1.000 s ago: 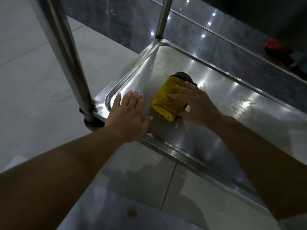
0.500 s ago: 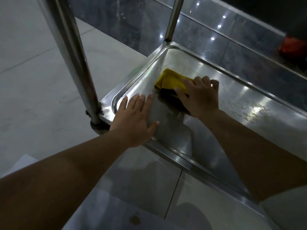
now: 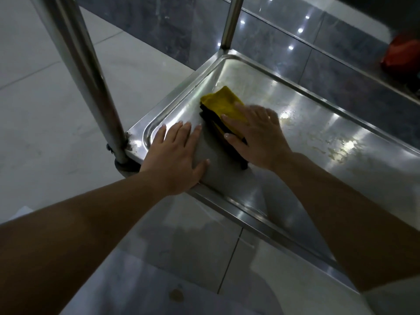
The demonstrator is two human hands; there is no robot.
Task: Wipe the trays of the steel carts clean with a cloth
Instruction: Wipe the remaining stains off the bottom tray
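While the right hand (image 3: 256,135) presses a yellow cloth (image 3: 223,104) at frame centre, grip wide and flat, left hand (image 3: 175,160) spread empty on the steel tray (image 3: 318,123).

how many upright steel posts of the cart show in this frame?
2. One round steel post stands at the shiny steel tray's near corner, beside the left hand; a second post rises at its far corner. Any at the right end are out of frame.
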